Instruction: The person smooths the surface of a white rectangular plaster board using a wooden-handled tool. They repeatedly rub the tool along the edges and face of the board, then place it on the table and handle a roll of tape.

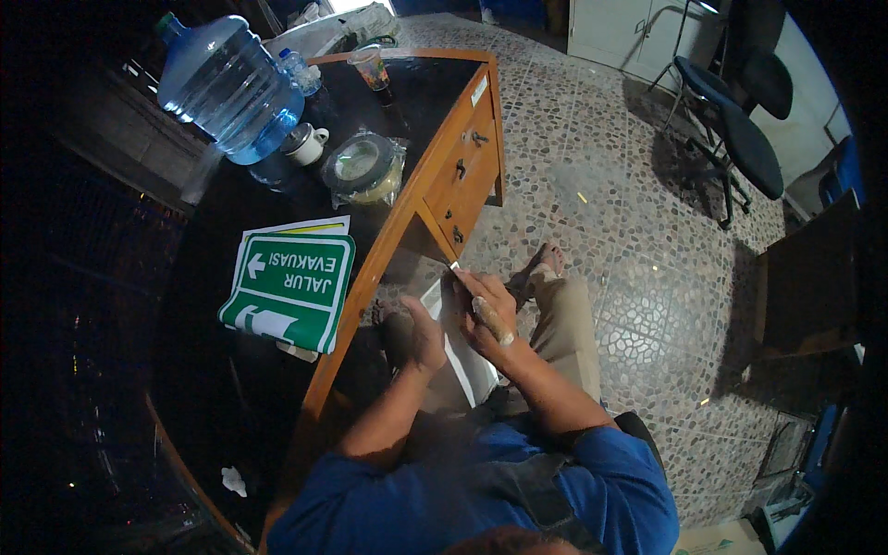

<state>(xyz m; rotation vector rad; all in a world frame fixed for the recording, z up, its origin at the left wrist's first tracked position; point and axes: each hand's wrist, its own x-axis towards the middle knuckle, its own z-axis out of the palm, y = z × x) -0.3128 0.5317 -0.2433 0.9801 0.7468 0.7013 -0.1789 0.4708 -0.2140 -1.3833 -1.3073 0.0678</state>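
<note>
A white folded sheet [470, 361] lies tilted over my lap between my hands. My right hand [488, 310] is closed at its upper right edge, fingers toward the narrow tip. A beige strip like a bandage [493, 321] runs across the back of that hand. Beside the sheet's left edge is my left hand [425, 338], thumb raised and apart, the other fingers partly hidden. On the dark desk to the left lies a green and white sign [296, 282], upside down to me, over other sheets.
The desk's wooden edge [393, 227] runs close by my left forearm. On the desk stand a large water bottle [231, 88], a white mug [305, 145], a plastic cup [370, 69] and wrapped tape rolls [363, 168]. Black chairs [740, 129] stand at the far right.
</note>
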